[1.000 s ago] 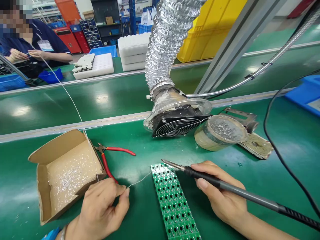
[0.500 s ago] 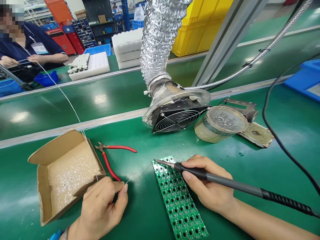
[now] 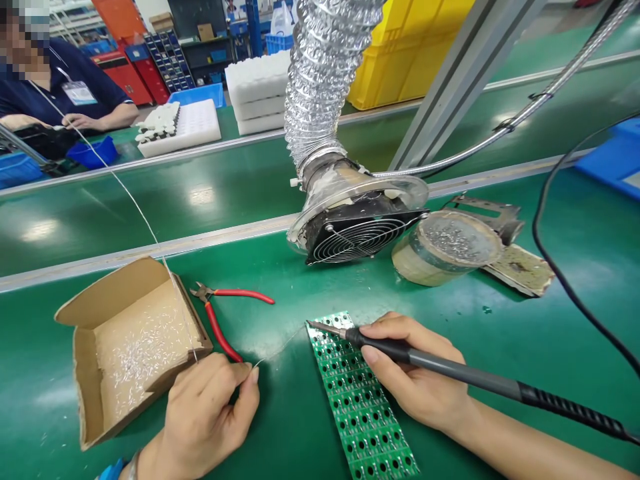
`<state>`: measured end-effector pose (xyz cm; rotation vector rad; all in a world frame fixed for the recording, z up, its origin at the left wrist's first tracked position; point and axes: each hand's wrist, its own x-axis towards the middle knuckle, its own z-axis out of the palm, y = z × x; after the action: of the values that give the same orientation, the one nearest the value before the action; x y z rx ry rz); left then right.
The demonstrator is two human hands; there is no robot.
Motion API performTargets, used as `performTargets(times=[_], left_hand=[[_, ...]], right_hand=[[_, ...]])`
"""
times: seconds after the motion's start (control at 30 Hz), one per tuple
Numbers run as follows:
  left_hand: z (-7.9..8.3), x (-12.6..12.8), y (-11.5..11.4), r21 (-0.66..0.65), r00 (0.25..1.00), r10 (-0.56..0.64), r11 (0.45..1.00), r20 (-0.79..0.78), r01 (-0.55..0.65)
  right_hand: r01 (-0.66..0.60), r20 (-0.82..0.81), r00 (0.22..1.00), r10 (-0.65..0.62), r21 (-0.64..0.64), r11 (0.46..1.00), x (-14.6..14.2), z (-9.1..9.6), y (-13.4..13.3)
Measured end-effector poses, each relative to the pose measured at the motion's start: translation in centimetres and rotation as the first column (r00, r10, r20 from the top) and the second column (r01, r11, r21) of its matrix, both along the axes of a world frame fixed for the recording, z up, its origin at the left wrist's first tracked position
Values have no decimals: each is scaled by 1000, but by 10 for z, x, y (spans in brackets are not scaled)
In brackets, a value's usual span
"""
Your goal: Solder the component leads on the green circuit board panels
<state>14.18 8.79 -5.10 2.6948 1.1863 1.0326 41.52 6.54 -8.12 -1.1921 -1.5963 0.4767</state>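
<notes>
Left hand: the left hand (image 3: 213, 413) has its grip pinched, thumb and forefinger together on a thin wire (image 3: 283, 345); blue strap (image 3: 111, 470) at the wrist.
Wire: extends from the fingertips up and rightward to the board's far left corner; fine and faint along its middle.
Right hand: the right hand (image 3: 425, 380) has its grip clamped on a soldering iron (image 3: 480, 379), held pen-fashion.
Iron tip: at the far left corner of the board, where the wire end arrives; exact contact too small to tell.
Circuit board: green circuit board (image 3: 363, 413), long panel with rows of dark holes, lying flat on the green surface (image 3: 280, 427) between both hands, its near end toward the wearer.
Cutters: red-handled cutters (image 3: 217, 331) just beyond the left hand, handles spread, beside the box.
Cardboard box: cardboard box (image 3: 89, 387) left of the cutters, small bright slivers on its bottom.
Pale strand: pale strand (image 3: 135, 203) slants from upper left across the box to the left hand.
Fan: black fan (image 3: 360, 241) under a silver duct (image 3: 320, 80), beyond the board.
Tub: round tub (image 3: 417, 263) right of the fan, grey bits on top.
Co-worker: person in dark blue (image 3: 107, 80), across at upper left.
</notes>
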Motion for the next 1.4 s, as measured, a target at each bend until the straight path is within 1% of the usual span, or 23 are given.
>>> performTargets(times=[0.37,0.5,0.63,1.0,1.17,1.27,1.4], left_hand=[[-2,7,4,-2,1000,-29,1000,-1,29],[-1,11,4,6,999,-37,999,3,37],[0,15,4,6,999,-44,999,9,44],[-5,18,9,-3,996,-70,998,-47,70],[-7,20,12,-5,994,-83,997,-66,83],[-4,20,12,-4,994,-86,996,-65,86],[6,28,12,-20,995,-90,996,-46,90]], right_hand=[[-28,-38,999,29,13,1000,-3,3,1],[5,-66,998,-3,27,1000,2,0,0],[38,-103,994,-38,1,999,6,-2,-1],[6,-69,998,-7,-23,1000,6,-2,-3],[3,-80,997,-5,-29,1000,6,-3,-3],[14,-109,994,-15,-11,1000,9,-5,-3],[62,-159,985,-62,-5,998,17,-9,-5]])
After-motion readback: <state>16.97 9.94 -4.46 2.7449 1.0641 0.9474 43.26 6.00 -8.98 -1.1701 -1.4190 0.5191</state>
